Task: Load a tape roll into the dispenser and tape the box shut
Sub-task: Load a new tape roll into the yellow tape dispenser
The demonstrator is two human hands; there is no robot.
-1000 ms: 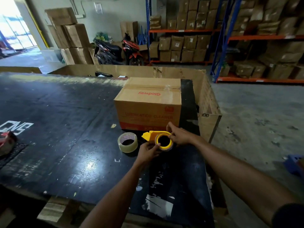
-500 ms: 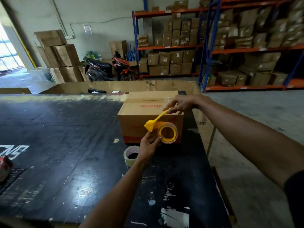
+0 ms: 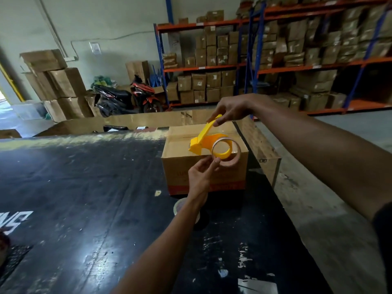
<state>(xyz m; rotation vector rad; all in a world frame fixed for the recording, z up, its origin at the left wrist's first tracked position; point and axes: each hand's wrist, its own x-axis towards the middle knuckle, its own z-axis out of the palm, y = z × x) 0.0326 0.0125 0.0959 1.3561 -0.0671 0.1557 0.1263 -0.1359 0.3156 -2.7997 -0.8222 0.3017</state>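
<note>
Right hand (image 3: 231,108) pinches handle of yellow dispenser (image 3: 206,141); left hand (image 3: 201,172) fingertips grip tape roll (image 3: 229,153) seated on it, above cardboard box (image 3: 203,172). Scuffed black table (image 3: 84,209). Spare roll (image 3: 179,206) behind forearm. Shelving (image 3: 275,60), scooter (image 3: 127,98) beyond.

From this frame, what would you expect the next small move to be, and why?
Probably lowering the dispenser onto the box top to start the strip. The tape roll already sits on its yellow hub, the right hand pinches the handle, and the left hand has its fingers at the roll's lower edge. Both are held above the box; whether a tape end is free is unclear.
</note>
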